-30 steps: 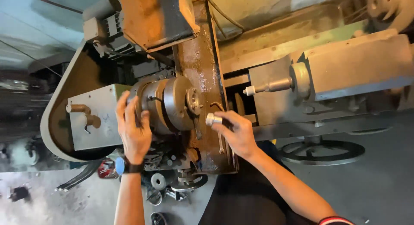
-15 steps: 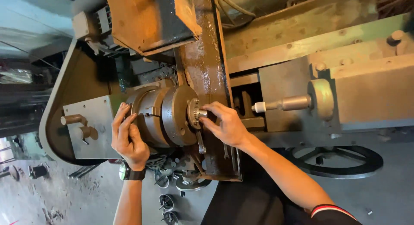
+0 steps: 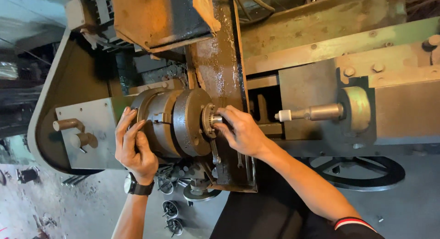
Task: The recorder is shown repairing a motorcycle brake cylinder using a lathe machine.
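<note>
Grey steel, dull and oily, makes the round chuck (image 3: 183,124) of the lathe, and its axis lies across the picture, from the headstock towards the tailstock spindle (image 3: 316,113). The left hand (image 3: 135,145) lies on the rear part of the chuck, the side towards the headstock; its fingers (image 3: 130,124) are spread narrow and curved over the rim, touching it, not closed around anything. The right hand (image 3: 243,131) is at the opposite side, at the front face. Its fingertips (image 3: 224,121) pinch a small shiny metal piece (image 3: 215,120) that sits in the centre of the chuck, in the jaws. This small piece points along the same axis, towards the white tip (image 3: 283,116) of the tailstock spindle, which is well apart from it. So the right hand is the nearer one to the piece, and the piece lies just left of its fingers in the view. I cannot tell how deep the piece sits in the chuck. Below the chuck hang several small round parts (image 3: 172,209).
</note>
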